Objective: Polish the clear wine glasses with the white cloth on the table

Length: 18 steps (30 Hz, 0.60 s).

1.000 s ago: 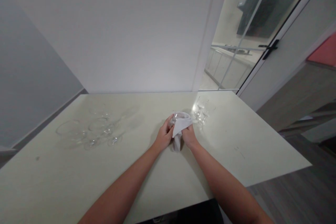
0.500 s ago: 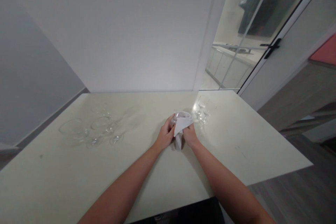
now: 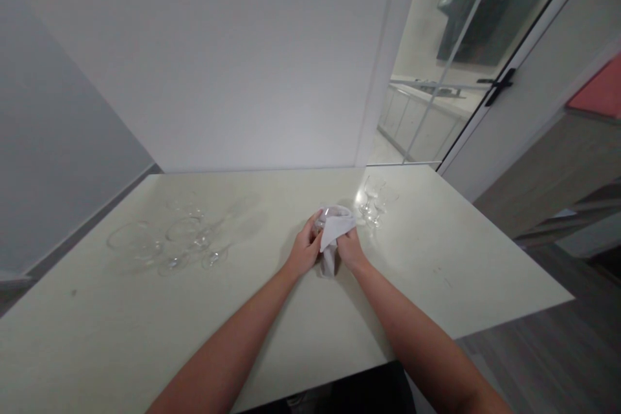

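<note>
My left hand (image 3: 305, 242) is closed round a clear glass (image 3: 318, 222), most likely a stemmed one, at the middle of the table. A pale cloth (image 3: 338, 228) covers the glass's right side and rim, and one end of it hangs down between my hands. My right hand (image 3: 350, 247) is closed on the cloth, pressing it into the glass; its fingertips are hidden under the fabric. The lower part of the glass is hidden by my left hand and the cloth.
Several clear stemmed glasses (image 3: 182, 233) stand at the table's left, hard to see against the pale top. A smaller group of glasses (image 3: 374, 202) stands just right of my hands. The white table (image 3: 417, 284) meets a wall panel behind; a glazed door (image 3: 451, 97) is at right.
My hands, the glass and the cloth hold almost the same pose. The whole view has shifted slightly, with the head turning a little.
</note>
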Each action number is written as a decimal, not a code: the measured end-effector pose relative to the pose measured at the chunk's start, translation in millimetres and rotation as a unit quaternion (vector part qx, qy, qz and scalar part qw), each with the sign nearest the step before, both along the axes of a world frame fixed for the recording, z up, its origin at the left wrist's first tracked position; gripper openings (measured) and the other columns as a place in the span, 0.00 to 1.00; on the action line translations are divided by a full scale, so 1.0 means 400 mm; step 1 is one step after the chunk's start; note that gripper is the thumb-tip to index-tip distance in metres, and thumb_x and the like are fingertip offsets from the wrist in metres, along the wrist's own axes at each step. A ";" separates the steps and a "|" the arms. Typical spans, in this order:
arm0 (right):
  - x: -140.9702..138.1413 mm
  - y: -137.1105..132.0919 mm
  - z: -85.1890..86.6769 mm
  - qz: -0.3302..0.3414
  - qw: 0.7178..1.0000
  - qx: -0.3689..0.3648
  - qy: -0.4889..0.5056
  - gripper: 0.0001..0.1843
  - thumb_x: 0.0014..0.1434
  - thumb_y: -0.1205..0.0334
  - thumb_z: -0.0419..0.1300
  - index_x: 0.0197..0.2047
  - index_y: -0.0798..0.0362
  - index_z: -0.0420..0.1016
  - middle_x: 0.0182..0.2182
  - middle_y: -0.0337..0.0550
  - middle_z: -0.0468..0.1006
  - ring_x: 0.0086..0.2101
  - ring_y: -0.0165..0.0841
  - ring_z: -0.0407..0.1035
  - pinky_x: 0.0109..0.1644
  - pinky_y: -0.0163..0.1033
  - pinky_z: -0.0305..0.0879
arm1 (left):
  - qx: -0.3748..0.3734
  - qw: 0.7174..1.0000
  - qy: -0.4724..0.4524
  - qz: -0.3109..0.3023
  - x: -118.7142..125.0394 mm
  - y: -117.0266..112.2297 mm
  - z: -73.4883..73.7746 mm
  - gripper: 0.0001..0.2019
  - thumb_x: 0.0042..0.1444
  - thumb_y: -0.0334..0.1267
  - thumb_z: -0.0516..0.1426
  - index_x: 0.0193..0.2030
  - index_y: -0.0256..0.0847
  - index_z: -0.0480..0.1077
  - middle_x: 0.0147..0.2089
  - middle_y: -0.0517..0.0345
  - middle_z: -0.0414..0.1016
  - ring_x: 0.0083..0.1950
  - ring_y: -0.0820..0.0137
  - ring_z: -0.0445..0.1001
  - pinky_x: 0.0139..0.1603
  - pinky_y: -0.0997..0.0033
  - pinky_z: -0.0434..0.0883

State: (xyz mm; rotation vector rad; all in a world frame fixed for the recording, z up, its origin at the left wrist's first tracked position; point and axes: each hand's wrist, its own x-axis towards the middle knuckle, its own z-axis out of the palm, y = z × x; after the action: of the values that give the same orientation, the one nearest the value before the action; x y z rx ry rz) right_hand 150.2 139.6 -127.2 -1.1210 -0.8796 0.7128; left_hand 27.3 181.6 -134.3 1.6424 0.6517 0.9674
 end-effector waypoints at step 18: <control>0.000 0.005 -0.010 0.001 1.000 -0.001 -0.004 0.13 0.47 0.62 0.59 0.38 0.53 0.78 0.38 0.41 0.82 0.39 0.36 0.73 0.48 0.41 0.69 | 0.021 1.000 -0.023 0.003 0.000 0.009 -0.012 0.33 0.62 0.55 0.55 0.67 0.37 0.58 0.45 0.50 0.76 0.47 0.60 0.75 0.49 0.61 0.74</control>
State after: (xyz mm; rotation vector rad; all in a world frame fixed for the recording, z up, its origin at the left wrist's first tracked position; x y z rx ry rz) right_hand 150.4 141.6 -131.1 -1.1258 -0.8867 0.7123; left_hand 27.3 185.3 -139.0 1.6500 0.6087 1.0265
